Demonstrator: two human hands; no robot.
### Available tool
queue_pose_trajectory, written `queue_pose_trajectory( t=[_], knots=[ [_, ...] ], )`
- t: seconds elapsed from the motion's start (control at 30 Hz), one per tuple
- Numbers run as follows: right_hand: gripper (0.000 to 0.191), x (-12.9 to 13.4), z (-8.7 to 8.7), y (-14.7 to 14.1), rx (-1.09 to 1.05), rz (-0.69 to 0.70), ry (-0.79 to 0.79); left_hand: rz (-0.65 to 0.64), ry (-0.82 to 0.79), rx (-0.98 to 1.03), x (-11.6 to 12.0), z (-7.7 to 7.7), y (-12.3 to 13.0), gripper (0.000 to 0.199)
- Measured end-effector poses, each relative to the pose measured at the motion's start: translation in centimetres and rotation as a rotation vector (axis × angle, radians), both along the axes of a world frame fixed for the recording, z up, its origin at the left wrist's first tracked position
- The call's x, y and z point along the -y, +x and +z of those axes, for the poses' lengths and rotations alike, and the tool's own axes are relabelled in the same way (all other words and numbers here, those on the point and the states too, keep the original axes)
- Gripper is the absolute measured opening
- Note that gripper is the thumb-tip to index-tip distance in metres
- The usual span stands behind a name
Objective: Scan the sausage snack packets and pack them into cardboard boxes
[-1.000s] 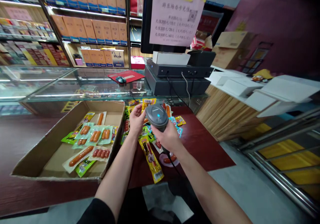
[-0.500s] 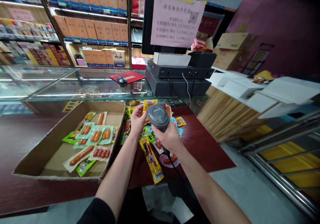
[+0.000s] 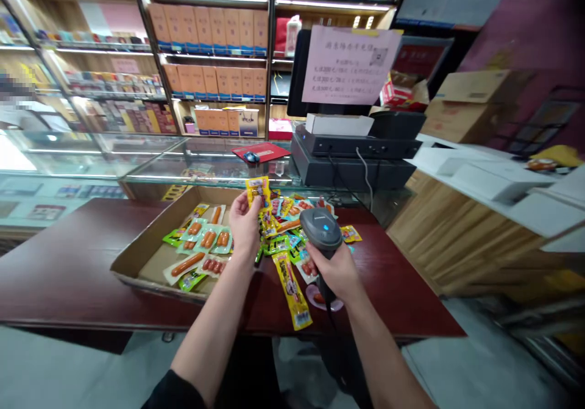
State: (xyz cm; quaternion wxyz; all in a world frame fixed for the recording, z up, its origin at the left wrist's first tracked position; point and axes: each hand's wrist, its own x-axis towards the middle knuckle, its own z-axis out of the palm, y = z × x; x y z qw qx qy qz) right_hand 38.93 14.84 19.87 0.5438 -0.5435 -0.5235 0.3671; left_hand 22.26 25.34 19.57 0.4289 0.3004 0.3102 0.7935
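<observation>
My left hand [image 3: 244, 223] pinches a yellow snack packet [image 3: 258, 189], held upright above the table beside the box. In my right hand [image 3: 338, 269] is a dark grey barcode scanner [image 3: 320, 229], a blue light lit on its top and its cable hanging below. Under and between the hands lies a pile of snack packets [image 3: 278, 244] in yellow, green and blue. A long yellow packet [image 3: 292, 290] lies nearest me. To the left, an open cardboard box [image 3: 150, 269] contains several clear sausage packs [image 3: 208, 238] and green packets.
Behind the dark red table [image 3: 73, 263] runs a glass counter [image 3: 201, 162] with a mouse [image 3: 251, 157] on a red mat. A monitor with a pink notice [image 3: 350, 67] stands over a black cash drawer [image 3: 351, 165]. White boxes [image 3: 507, 174] are at right.
The yellow packet has come up and left, away from the scanner. My right hand has moved the scanner right and slightly down, and its blue light now shows. The view has shifted left.
</observation>
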Motion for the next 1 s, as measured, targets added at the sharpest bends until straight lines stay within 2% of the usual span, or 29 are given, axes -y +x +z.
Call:
queue_pose_trajectory(
  t=[0.13, 0.23, 0.3, 0.37, 0.53, 0.7, 0.77, 0.83, 0.93, 1.0],
  knots=[
    [0.034, -0.3, -0.3, -0.6, -0.02, 0.024, -0.003, 0.201, 0.065, -0.064, 2.2, 2.6, -7.3, 0.046],
    [0.034, -0.4, -0.3, -0.8, -0.023, 0.039, -0.009, 0.345, 0.057, -0.143, 4.1, 3.6, -12.0, 0.046],
    [0.035, -0.3, -0.3, -0.9, -0.022, 0.046, 0.002, 0.425, 0.038, -0.179, 5.0, 3.8, -13.7, 0.043],
    [0.035, -0.2, -0.2, -0.8, -0.037, 0.033, 0.019, 0.456, 0.015, -0.2, 5.5, 3.5, -14.1, 0.04],
    [0.037, 0.5, 0.3, -0.3, -0.111, 0.03, 0.006, 0.407, -0.002, -0.231, 4.8, 2.5, -12.2, 0.037],
    [0.041, 1.2, 0.8, 1.0, -0.122, 0.014, 0.007, 0.372, 0.025, -0.237, 4.2, 2.6, -9.3, 0.033],
    [0.041, 1.4, 0.7, 1.7, -0.122, -0.024, 0.008, 0.279, 0.005, -0.273, 4.7, 2.2, -7.0, 0.031],
    [0.041, 1.6, 0.5, 2.5, -0.113, -0.06, 0.012, 0.136, -0.038, -0.372, 5.3, 1.0, -4.0, 0.027],
    [0.04, 2.5, 0.1, 4.0, -0.088, -0.104, 0.024, -0.145, -0.019, -0.653, 5.8, -1.7, 0.5, 0.025],
    [0.038, 3.4, -0.3, 5.1, -0.079, -0.153, 0.021, -0.241, 0.025, -0.865, 5.7, -3.7, 3.0, 0.026]
  ],
)
